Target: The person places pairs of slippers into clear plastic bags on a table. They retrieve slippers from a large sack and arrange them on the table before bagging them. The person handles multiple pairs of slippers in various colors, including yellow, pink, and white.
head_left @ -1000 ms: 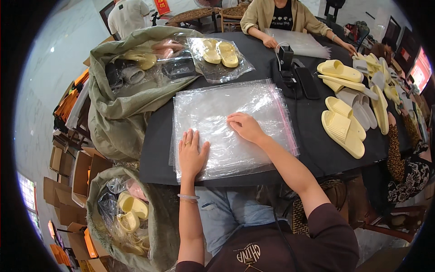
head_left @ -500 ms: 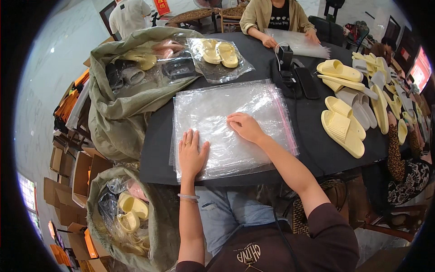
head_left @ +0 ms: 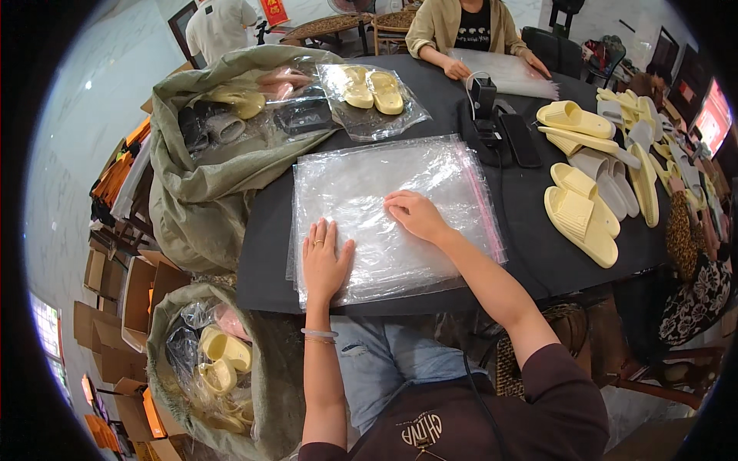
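Observation:
A stack of clear plastic zip bags (head_left: 384,184) lies flat on the black table (head_left: 530,238) in front of me. My left hand (head_left: 324,261) rests flat on the stack's near left corner, fingers spread. My right hand (head_left: 415,215) presses on the middle of the top bag, fingers bent onto the plastic. Neither hand lifts anything. Yellow slippers (head_left: 580,223) lie to the right of the bags, apart from both hands.
A green sack (head_left: 200,184) with bagged slippers leans at the table's left; another sack (head_left: 215,369) of yellow slippers stands on the floor. A bagged yellow pair (head_left: 373,88), a black device (head_left: 484,104), more slippers and a seated person (head_left: 469,31) lie beyond. Cardboard boxes (head_left: 115,284) at left.

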{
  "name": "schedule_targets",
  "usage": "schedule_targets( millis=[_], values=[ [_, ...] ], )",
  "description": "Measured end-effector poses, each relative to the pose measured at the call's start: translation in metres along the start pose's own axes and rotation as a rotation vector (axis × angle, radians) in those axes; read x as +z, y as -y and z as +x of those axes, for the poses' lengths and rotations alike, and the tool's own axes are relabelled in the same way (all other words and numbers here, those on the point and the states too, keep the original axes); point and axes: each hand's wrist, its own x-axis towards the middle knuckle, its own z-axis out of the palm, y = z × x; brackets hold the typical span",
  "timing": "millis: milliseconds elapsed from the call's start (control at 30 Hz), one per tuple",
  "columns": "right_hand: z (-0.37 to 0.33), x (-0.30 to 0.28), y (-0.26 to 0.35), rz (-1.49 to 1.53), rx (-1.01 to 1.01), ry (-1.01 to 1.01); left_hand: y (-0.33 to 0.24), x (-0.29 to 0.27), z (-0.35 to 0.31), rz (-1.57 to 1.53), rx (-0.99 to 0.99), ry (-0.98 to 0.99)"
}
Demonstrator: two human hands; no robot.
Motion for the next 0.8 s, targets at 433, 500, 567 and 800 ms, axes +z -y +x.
schedule_targets(
  millis=[433,500,567,800],
  values=[
    [-0.0003,-0.0013,0.0005,0.001,0.013,0.012,-0.0019,-0.0022,0.0004,-0.006,0.005,-0.001],
    [-0.0002,-0.0004,-0.0012,0.006,0.012,0.010,-0.0025,-0.0022,0.0003,-0.012,0.006,0.000],
    [-0.0001,0.0004,-0.0026,0.010,0.010,0.012,-0.0017,-0.0016,0.0002,-0.005,0.008,-0.003],
    [0.0000,0.0003,-0.0019,-0.002,0.010,0.011,-0.0023,-0.0018,0.0000,-0.002,0.004,-0.009]
  ],
)
